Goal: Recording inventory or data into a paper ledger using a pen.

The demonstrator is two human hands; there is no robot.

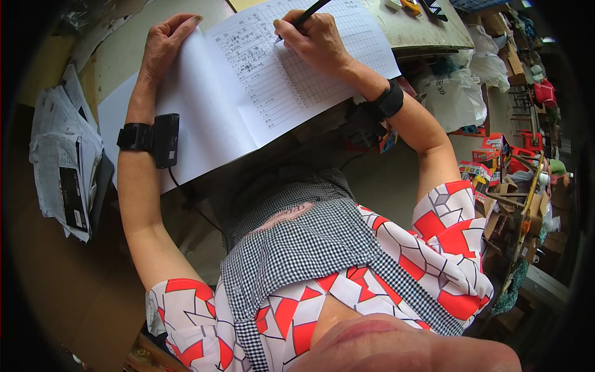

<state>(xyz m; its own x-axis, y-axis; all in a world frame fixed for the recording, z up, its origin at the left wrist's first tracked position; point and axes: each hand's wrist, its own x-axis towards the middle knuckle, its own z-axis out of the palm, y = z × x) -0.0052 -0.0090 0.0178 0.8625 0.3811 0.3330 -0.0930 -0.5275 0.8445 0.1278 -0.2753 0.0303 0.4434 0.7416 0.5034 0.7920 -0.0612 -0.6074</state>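
A black pen (308,13) is gripped in the closed right hand (313,38), its tip set on a ruled sheet (291,68) spread on the table (124,56). The left hand (164,43) is laid flat and open on the sheet's left edge. The pen's top is cut off by the frame; cardboard boxes (489,170) at right are too blurred for contents to be made out.
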